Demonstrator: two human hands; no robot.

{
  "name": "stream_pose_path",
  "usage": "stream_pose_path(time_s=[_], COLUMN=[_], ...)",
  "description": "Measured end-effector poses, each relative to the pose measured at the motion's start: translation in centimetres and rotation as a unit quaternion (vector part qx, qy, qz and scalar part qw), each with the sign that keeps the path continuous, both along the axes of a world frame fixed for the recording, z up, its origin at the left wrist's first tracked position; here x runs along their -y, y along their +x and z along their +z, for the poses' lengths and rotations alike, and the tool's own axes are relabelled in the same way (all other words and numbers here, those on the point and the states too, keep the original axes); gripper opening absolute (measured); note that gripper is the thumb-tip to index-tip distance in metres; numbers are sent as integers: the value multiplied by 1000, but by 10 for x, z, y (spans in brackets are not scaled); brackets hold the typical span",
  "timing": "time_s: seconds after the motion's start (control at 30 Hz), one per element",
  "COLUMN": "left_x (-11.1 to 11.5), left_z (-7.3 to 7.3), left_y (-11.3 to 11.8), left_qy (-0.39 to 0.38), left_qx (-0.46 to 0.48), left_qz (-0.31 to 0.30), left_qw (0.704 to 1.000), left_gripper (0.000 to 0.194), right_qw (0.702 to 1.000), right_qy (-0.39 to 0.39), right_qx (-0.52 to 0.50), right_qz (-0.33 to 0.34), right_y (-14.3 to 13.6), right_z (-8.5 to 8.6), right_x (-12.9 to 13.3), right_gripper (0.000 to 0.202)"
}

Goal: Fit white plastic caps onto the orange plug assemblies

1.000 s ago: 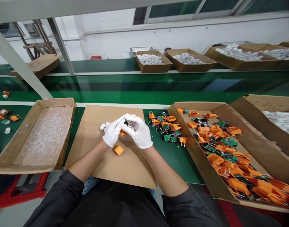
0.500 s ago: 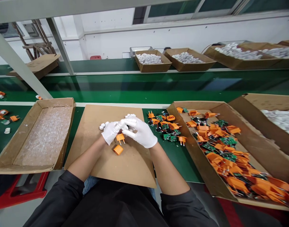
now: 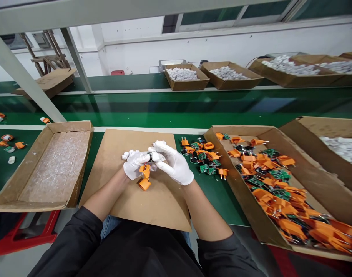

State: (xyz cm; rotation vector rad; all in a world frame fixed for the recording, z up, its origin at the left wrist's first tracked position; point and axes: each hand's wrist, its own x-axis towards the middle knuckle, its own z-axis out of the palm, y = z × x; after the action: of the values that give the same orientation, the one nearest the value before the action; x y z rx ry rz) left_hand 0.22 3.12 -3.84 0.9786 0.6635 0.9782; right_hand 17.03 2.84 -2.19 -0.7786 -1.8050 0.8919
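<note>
Both my hands wear white gloves and meet over a brown cardboard sheet (image 3: 127,200). My left hand (image 3: 133,164) is closed around a plug assembly; its small dark inner part shows at the fingertips. Just below these fingers is its orange plug shell (image 3: 146,170), apparently hanging from that part. My right hand (image 3: 176,166) pinches a white plastic piece (image 3: 156,156) against the dark part, thumb below and fingers above. An orange shell (image 3: 144,184) lies on the sheet under the hands. Several white pieces (image 3: 126,155) sit beyond my left hand, partly hidden by it.
To the right, orange plugs with green circuit boards (image 3: 203,156) lie on the green table, beside a cardboard box (image 3: 245,215) full of more. A shallow cardboard tray (image 3: 46,184) stands left. Boxes of white pieces (image 3: 181,74) line the back shelf. A slanted metal post (image 3: 29,77) rises at left.
My right hand's fingers have lifted and opened slightly, exposing the white piece and dark part between the hands. The orange plug shell below my left hand has turned, its pins no longer visible.
</note>
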Motion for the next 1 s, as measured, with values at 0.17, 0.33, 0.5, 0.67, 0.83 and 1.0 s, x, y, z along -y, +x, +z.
stream_pose_path(time_s=[0.17, 0.33, 0.5, 0.67, 0.83, 1.0], left_x=[3, 3, 4, 2, 1, 3], left_z=[0, 3, 5, 11, 21, 26], left_y=[1, 0, 3, 3, -2, -4], left_qy=[-16, 23, 22, 45, 93, 99], left_qx=[-23, -70, -78, -105, -171, -186], left_qz=[46, 53, 45, 52, 32, 87], left_qw=[999, 996, 996, 992, 980, 974], left_gripper=[54, 55, 58, 50, 40, 29], right_qw=[992, 980, 975, 982, 995, 988], right_qy=[98, 168, 183, 133, 84, 125], right_qx=[62, 79, 62, 51, 5, 23], right_qz=[-51, -70, -113, -121, -60, -86], right_y=[4, 1, -4, -6, -4, -3], right_z=[6, 7, 1, -3, -3, -1], right_x=[0, 1, 2, 2, 2, 0], right_gripper=[30, 30, 24, 28, 35, 25])
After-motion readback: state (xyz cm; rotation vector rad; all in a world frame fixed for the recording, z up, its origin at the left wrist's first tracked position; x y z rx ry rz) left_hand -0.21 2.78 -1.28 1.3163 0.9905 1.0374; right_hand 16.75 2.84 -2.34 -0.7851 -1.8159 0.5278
